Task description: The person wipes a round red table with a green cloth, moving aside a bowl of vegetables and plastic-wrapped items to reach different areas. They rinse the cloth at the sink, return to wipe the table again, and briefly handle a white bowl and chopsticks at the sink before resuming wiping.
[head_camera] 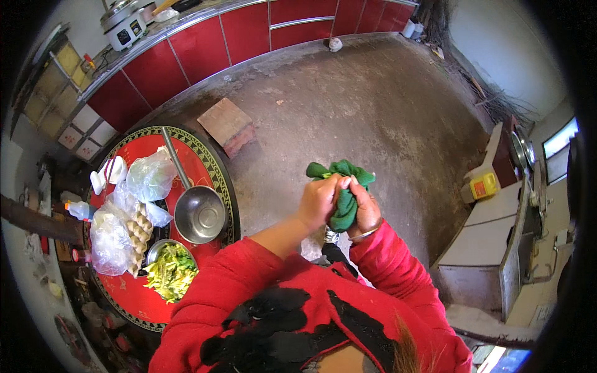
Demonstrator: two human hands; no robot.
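Both hands grip a bunched dark green cloth [344,209] in front of my body, above the floor. My left hand [319,198] closes on it from the left, and my right hand [366,210], with a bracelet at the wrist, holds it from the right. The fingers of the two hands meet over the cloth's middle. Folds of it stick out above and below them. A bit of yellow-green shows by the upper left fold; what it is I cannot tell.
To the left, a round red table [135,305] bears a long-handled metal ladle [200,214], a bowl of chopped greens [171,272], an egg tray [140,233] and plastic bags [151,175]. A wooden-topped block [228,126] stands beside it. A sink counter [480,247] is at right.
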